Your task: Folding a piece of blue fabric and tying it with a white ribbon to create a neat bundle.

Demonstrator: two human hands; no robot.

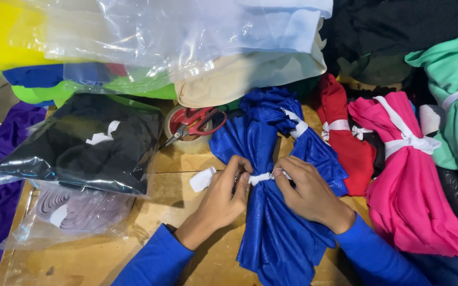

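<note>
Between your fingers, the white strip (261, 178) already cinches the blue cloth (276, 212); left hand (223, 196) and right hand (306, 193) pinch its ends closed, knot unfinished.

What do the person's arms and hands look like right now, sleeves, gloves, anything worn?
Both arms wear long, plain bright blue sleeves ending at the wrists. The left hand and right hand are bare: no gloves, and no rings, watch or markings show. The fingers are uncovered.
</note>
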